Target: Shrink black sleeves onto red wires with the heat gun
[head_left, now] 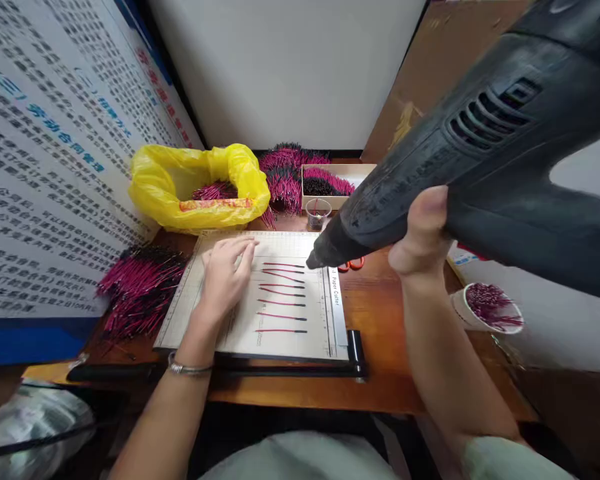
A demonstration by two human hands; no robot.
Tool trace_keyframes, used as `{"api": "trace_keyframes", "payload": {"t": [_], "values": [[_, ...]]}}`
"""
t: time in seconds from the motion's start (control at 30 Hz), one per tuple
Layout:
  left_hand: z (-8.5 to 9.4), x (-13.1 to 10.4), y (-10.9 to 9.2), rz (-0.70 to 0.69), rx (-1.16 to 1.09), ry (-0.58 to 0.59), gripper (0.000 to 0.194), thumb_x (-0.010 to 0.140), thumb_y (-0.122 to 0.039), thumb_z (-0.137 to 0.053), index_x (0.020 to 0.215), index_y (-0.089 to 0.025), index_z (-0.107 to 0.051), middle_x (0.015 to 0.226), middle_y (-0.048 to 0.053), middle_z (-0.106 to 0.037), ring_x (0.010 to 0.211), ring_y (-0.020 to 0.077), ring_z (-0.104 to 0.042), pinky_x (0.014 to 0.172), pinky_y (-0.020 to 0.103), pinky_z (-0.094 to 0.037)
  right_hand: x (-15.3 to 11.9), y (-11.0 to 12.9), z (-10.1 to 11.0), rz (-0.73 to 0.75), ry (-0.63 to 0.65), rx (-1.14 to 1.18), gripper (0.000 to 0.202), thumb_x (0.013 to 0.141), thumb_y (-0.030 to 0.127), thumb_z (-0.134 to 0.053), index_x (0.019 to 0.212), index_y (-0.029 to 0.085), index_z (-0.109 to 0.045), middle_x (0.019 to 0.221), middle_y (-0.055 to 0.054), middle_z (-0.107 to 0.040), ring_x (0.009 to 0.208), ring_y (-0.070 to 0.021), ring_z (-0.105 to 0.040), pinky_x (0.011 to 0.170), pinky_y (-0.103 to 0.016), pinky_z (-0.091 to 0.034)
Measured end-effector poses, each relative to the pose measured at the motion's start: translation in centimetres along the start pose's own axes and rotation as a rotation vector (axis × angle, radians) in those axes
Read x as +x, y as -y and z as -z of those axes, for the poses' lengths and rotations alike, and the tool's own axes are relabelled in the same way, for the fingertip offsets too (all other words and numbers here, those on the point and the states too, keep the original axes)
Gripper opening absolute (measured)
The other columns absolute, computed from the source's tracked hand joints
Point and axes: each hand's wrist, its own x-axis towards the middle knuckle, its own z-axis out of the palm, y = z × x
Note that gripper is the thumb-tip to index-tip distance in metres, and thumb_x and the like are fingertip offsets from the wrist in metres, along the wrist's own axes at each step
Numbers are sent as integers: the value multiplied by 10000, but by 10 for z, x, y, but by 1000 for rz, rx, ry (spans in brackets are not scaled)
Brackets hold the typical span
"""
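My right hand [423,230] grips a large black heat gun [430,147], its nozzle pointing down and left at the right ends of a row of wires. Several short red-and-black wires [283,305] with black sleeved ends lie side by side on the pale gridded board of a paper cutter [235,340]. Resting on that board, left of the wires, is my left hand [227,270]. Its fingers are loosely bent and partly apart, with nothing visible in them. The heat gun hides part of my right hand's fingers.
A yellow plastic bag [155,193] lines a container of wires at the back. Wire bundles [145,287] lie left; a box [365,175], a small clear cup [319,210] and orange-handled scissors [356,263] are behind or beside the cutter. A paper cup [465,310] of wires stands right.
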Motion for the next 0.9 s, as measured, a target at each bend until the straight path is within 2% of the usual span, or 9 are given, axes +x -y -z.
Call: {"api": "trace_keyframes", "payload": {"t": [0.1,0.17,0.27,0.37,0.5,0.6,0.67,0.77,0.9], "values": [[1,-25,-6,-67,108,92,396,1017,-336,-417,1205,-237,-750,1336,73,-726,1327,320,-603,1137,617,-387,-2,-2,-1,-14,11,-15,527,953,732,-429,1103,344,-752,1241,102,-660,1587,-141,-229,1302,-423,67],[1,-39,-10,-121,218,187,430,1039,-339,-390,1356,-249,-667,1452,66,-645,1430,340,-515,1175,670,-320,-3,-1,-1,-22,25,-33,488,957,703,-461,1114,340,-748,1217,96,-671,1590,-141,-220,1294,-432,104],[-3,-54,-15,-176,352,317,505,1071,-380,-343,1520,-215,-505,1580,70,-503,1527,352,-381,1219,713,-230,-1,1,-1,-19,49,-49,469,936,708,-503,1101,342,-746,1210,90,-673,1596,-150,-204,1294,-448,117],[-7,-63,-17,-219,416,376,555,1087,-415,-293,1566,-173,-432,1630,76,-422,1551,340,-337,1244,698,-215,0,5,-3,-2,38,-60,518,940,752,-434,1133,371,-727,1218,89,-667,1606,-138,-156,1312,-460,65],[-11,-63,-20,-225,463,411,582,1091,-411,-257,1585,-134,-390,1645,85,-386,1546,326,-352,1255,654,-254,2,7,-4,19,46,-102,452,968,697,-440,1201,404,-695,1236,103,-657,1610,-130,-115,1317,-471,36],[-12,-58,-24,-213,481,385,587,1091,-411,-237,1591,-140,-381,1656,73,-359,1559,323,-322,1264,655,-228,2,7,-3,41,59,-82,450,995,670,-402,1190,394,-699,1238,98,-651,1607,-143,-144,1320,-485,26],[-13,-53,-26,-223,482,381,589,1090,-410,-234,1596,-140,-370,1659,68,-351,1568,319,-301,1271,656,-206,1,7,-2,48,48,-76,444,1001,644,-411,1212,378,-697,1273,80,-637,1607,-170,-166,1322,-525,-29],[-14,-47,-29,-205,483,437,580,1087,-387,-253,1595,-133,-366,1655,69,-357,1562,313,-318,1275,648,-212,1,6,-2,38,47,-53,445,992,632,-444,1308,399,-654,1360,73,-589,1608,-201,-170,1308,-569,-128],[-14,-47,-30,-172,486,452,575,1085,-369,-265,1609,-139,-328,1670,57,-320,1573,306,-290,1275,657,-205,2,10,-4,42,16,-24,461,1002,663,-393,1336,450,-630,1360,105,-588,1610,-183,-139,1313,-528,-36]]}}
